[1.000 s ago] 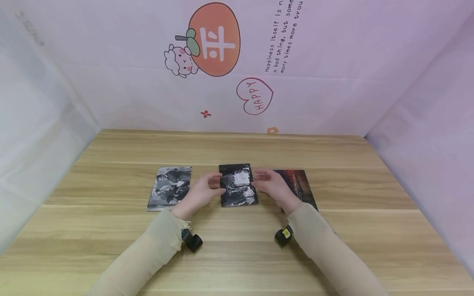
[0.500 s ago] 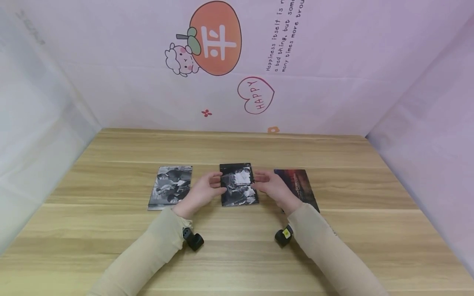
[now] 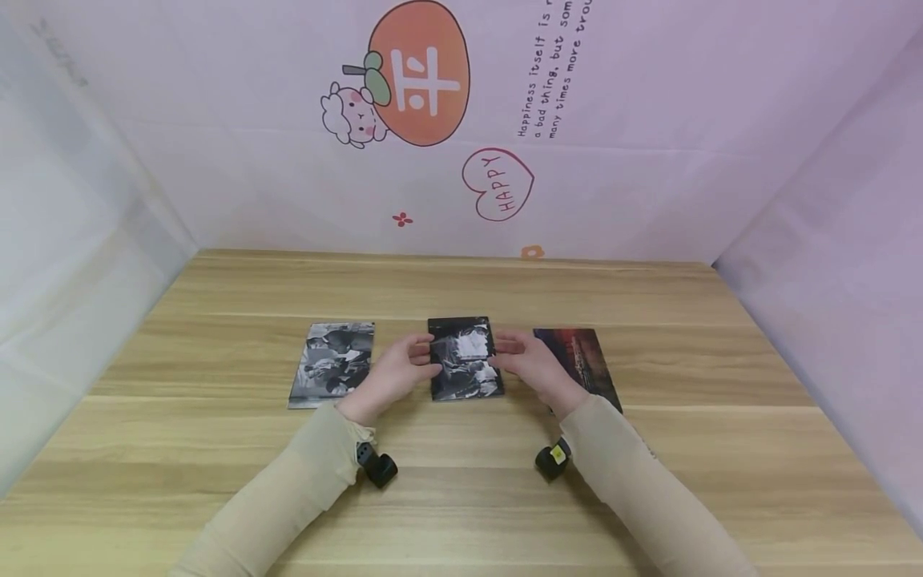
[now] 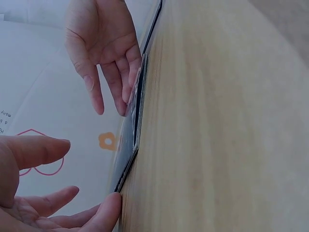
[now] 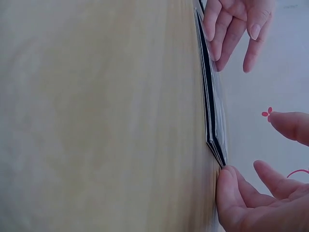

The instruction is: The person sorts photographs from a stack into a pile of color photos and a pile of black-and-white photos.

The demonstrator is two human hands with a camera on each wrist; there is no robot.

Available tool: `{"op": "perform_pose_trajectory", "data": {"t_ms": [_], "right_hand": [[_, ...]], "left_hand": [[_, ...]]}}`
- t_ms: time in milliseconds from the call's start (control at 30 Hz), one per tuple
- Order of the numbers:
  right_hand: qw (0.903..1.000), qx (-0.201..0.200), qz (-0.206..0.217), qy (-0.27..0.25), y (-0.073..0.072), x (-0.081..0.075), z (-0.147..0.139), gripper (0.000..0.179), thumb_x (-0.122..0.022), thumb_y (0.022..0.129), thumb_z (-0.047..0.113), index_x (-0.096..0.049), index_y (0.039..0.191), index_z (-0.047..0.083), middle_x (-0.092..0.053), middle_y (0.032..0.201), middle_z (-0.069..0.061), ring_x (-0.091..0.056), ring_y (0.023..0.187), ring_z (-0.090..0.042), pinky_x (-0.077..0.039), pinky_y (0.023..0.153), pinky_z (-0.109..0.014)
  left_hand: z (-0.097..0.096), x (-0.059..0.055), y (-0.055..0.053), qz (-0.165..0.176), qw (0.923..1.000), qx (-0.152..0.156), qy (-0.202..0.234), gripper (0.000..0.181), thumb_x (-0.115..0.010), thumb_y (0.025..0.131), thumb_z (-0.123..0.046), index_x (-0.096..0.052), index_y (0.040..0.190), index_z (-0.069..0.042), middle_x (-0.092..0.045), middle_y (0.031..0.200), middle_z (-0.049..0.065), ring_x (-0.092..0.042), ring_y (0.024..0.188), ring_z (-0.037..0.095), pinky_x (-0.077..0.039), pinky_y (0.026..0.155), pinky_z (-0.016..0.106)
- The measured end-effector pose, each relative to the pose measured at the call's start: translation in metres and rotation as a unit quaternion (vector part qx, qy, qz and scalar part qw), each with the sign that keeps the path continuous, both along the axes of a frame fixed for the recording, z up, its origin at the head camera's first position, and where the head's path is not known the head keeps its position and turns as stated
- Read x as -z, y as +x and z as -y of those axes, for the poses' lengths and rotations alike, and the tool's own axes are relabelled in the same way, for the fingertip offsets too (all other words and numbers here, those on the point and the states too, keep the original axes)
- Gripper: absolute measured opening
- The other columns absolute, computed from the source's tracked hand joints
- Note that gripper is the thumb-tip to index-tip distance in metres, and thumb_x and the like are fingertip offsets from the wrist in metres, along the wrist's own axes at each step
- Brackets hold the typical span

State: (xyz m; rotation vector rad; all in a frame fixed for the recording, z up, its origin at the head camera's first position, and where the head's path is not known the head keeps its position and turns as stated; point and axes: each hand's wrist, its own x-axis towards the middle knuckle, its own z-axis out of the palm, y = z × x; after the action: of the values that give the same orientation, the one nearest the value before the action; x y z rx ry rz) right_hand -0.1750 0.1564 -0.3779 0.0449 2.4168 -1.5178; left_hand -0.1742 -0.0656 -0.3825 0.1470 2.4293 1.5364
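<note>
1. Before you, the black-and-white photo card stack (image 3: pixel 465 362) lies flat on the wood-grain table (image 3: pixel 461 521); take it as the clock's centre, with 12 at the printed cloth (image 3: pixel 649 96). The right wrist view shows its edge in several thin layers.
2. Your left hand (image 3: pixel 392 375) is at 9 o'clock, its fingers spread and its thumb apart, at the stack's near side edge.
3. Your right hand (image 3: pixel 537 367) mirrors it at 3 o'clock, also spread, fingertips at the opposite edge. The wrist views are dim, so how firmly either hand presses is hard to say.
4. Farther out at 9 lies a grey photo card (image 3: pixel 333 359), its corner behind your left wrist; at 3, a dark red-and-blue photo card (image 3: pixel 586 362), partly behind your right hand.
5. Your beige sleeves (image 3: pixel 277 489) come in from 8 and 4, with small black wrist cameras (image 3: pixel 386 471) at about 7:30 and 4:30.
6. On the cloth, a red "HAPPY" heart (image 3: pixel 497 184) sits near 12.
</note>
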Motion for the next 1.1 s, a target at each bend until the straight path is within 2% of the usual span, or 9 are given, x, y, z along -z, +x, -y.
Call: {"op": "perform_pose_trajectory", "data": {"t_ms": [267,400,633,767,900,1100], "right_hand": [[1.0,-0.002,-0.003,0.001,-0.001,-0.001,0.0,0.055,-0.06,0.09,0.016,-0.041,0.141,0.004,-0.046,0.141,-0.02,-0.043,0.13,-0.035,-0.037,0.106,-0.05],[0.9998,0.011,-0.009,-0.011,0.0,-0.001,0.001,0.053,-0.061,0.09,0.015,-0.043,0.139,0.004,-0.048,0.139,-0.019,-0.046,0.127,-0.034,-0.04,0.105,-0.048],[0.9951,0.059,-0.001,-0.08,0.0,-0.005,0.003,0.051,-0.058,0.091,0.008,-0.042,0.139,0.001,-0.048,0.135,-0.021,-0.051,0.121,-0.033,-0.046,0.101,-0.042],[0.9917,0.079,0.002,-0.101,0.0,-0.007,0.006,0.05,-0.057,0.091,0.005,-0.042,0.138,-0.001,-0.049,0.131,-0.022,-0.054,0.117,-0.031,-0.047,0.1,-0.04],[0.9909,0.091,0.001,-0.099,0.0,-0.007,0.009,0.048,-0.057,0.091,0.003,-0.045,0.137,-0.003,-0.052,0.126,-0.022,-0.056,0.109,-0.025,-0.051,0.095,-0.037],[0.9909,0.097,-0.011,-0.093,-0.001,-0.006,0.013,0.045,-0.058,0.089,0.001,-0.05,0.133,-0.002,-0.057,0.119,-0.018,-0.059,0.097,-0.017,-0.055,0.082,-0.029]], "left_hand": [[0.002,-0.001,-0.001,0.001,1.0,0.006,0.0,0.058,-0.066,0.086,-0.009,-0.042,0.139,-0.002,-0.047,0.138,0.024,-0.051,0.123,0.035,-0.044,0.102,0.043],[0.003,-0.003,-0.001,-0.01,0.9999,0.008,0.006,0.058,-0.065,0.086,-0.007,-0.042,0.139,-0.001,-0.048,0.137,0.025,-0.052,0.122,0.036,-0.045,0.101,0.043],[0.003,-0.002,0.0,-0.025,0.9989,0.0,0.041,0.06,-0.065,0.084,0.001,-0.04,0.139,0.003,-0.051,0.133,0.024,-0.055,0.118,0.035,-0.049,0.097,0.039],[0.003,-0.001,0.0,-0.026,0.9987,-0.014,0.041,0.06,-0.064,0.084,0.003,-0.039,0.139,0.006,-0.053,0.129,0.022,-0.057,0.114,0.034,-0.052,0.093,0.036],[0.003,-0.002,0.002,-0.021,0.9987,-0.021,0.041,0.059,-0.062,0.084,0.006,-0.039,0.138,0.009,-0.053,0.126,0.024,-0.058,0.112,0.035,-0.054,0.088,0.034],[0.003,-0.002,0.001,-0.002,0.9968,-0.028,0.074,0.057,-0.06,0.083,0.01,-0.041,0.137,0.009,-0.053,0.123,0.026,-0.058,0.111,0.036,-0.057,0.082,0.031]]}}
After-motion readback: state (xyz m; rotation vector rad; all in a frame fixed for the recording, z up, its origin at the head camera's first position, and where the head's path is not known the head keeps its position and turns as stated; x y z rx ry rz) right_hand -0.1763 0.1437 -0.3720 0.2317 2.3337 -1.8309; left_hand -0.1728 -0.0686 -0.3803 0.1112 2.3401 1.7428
